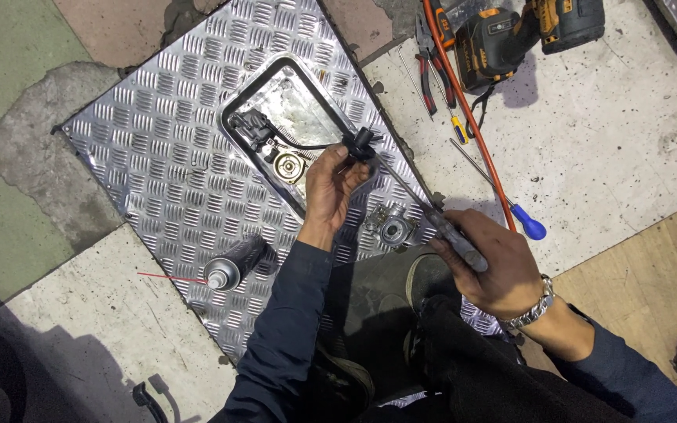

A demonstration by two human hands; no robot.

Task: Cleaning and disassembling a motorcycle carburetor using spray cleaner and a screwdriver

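— What's the left hand (331,188) doing?

— It is raised over the shiny ridged metal floor plate (166,172), with fingers and thumb pinched shut on a small black plastic connector part (362,142). A thin black cable (307,145) runs left from that part to a black plug block (251,129) lying in the far left corner of a shallow rectangular metal tray (276,74).

— And the right hand?

— The right hand (495,266), with a silver metal watch band (534,307) on its wrist, is curled tight around the dark handle of a long slim tool (456,243). The tool's thin metal shaft slants up and left, and its tip meets the black connector held by the left hand.

— What else is in the tray?

— A round brass-coloured fitting (289,166) sits at its near edge, just left of the left hand.

— Anything between the hands?

— A small silver cast-metal part with a round opening (392,225) lies on the plate, near both hands.

— And further out?

— A dark spray can with a thin red straw (233,268) lies on the plate to the near left. On the pale concrete slab (613,141) to the right are a blue-handled screwdriver (511,200), red-handled pliers (430,66), an orange hose (468,113), and black and orange cordless power tools (511,35) at the far edge.
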